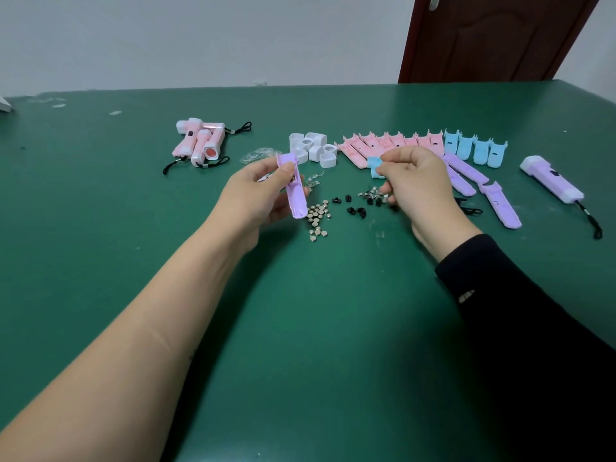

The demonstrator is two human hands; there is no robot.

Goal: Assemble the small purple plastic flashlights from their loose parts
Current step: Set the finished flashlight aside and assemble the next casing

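The work on the green table [300, 328] looks to be at the stage of fitting inner parts into one body half. Left of centre, the left hand [256, 195] holds a purple half-shell [295, 191] clear of the table, thumb and fingers curled round it, hollow side showing. Right of centre, the right hand [413, 185] hovers over the small parts with fingers curled. I cannot tell whether its thumb and forefinger pinch anything.

The next move probably calls for a fine pinch on one tiny part and a steady shell to seat it in.

Counts:
- finished purple flashlight [551, 180]: one, far right
- finished pink flashlights [200, 143]: about three, upper left
- loose purple half-shells [500, 205]: three
- pink half-shells [393, 141]: roughly eight
- blue half-shells [475, 150]: four in a row
- white head caps [313, 146]: about seven
- button cells [318, 216]: a heap, uncountable
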